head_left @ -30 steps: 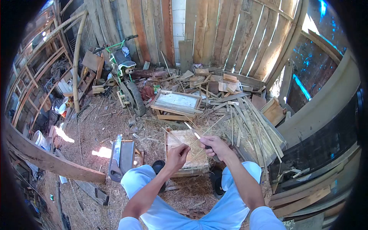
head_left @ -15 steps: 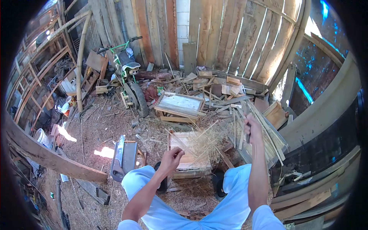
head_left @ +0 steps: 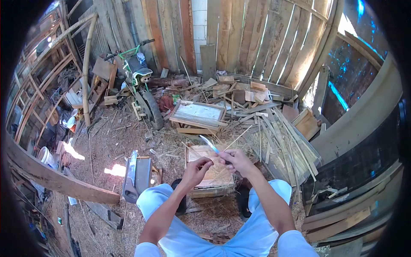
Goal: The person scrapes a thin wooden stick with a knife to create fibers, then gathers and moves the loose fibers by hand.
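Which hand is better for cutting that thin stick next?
Probably the right hand: it holds the shiny, narrow-bladed metal knife. The left hand seems to pinch the thin, straw-coloured stick.

At the frame's centre, your right hand [head_left: 236,162] grips a knife [head_left: 209,144], its blade pointing up and left. Your left hand [head_left: 197,172] is close beside it, fingers curled, above a wooden box [head_left: 216,182]. A saw [head_left: 131,176] lies lower left of centre; a green-framed motorbike [head_left: 139,77] stands at upper left.
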{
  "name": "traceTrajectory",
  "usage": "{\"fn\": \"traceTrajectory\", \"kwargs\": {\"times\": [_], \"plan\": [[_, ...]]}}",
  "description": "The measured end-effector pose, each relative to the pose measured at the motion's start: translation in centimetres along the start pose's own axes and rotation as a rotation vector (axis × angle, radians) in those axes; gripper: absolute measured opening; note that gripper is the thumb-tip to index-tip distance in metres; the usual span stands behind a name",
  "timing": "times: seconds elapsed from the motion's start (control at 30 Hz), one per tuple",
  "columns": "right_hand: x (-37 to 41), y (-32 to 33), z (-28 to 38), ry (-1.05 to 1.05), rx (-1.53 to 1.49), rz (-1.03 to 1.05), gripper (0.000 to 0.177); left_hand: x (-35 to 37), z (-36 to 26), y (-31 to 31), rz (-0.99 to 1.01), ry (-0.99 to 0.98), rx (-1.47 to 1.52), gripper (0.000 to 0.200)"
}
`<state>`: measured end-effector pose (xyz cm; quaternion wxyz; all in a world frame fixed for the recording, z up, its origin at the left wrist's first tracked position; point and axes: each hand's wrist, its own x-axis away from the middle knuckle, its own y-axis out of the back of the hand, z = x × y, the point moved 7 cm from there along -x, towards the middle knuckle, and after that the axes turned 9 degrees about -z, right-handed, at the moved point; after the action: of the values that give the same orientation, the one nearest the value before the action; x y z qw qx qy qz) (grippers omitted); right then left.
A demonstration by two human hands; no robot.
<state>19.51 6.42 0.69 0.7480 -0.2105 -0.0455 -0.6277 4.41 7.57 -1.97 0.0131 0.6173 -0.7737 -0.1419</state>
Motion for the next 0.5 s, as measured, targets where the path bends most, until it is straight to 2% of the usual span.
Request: {"fn": "traceTrajectory", "kwargs": {"times": [0.37,0.43,0.5], "plan": [[-0.3,3.0,1.7,0.041,0.057,-0.1,0.025,0.6,-2.0,0.2,0.03,0.047,-0.078,0.019],[-0.5,6.6,3.1,0.152,-0.048,-0.333,0.019,1.0,-1.7,0.8,0.026,0.038,-0.11,0.018],[-0.1,11.3,5.3,0.233,-0.188,-0.473,0.018,1.8,-0.7,2.1,-0.022,-0.007,-0.072,0.018]]}}
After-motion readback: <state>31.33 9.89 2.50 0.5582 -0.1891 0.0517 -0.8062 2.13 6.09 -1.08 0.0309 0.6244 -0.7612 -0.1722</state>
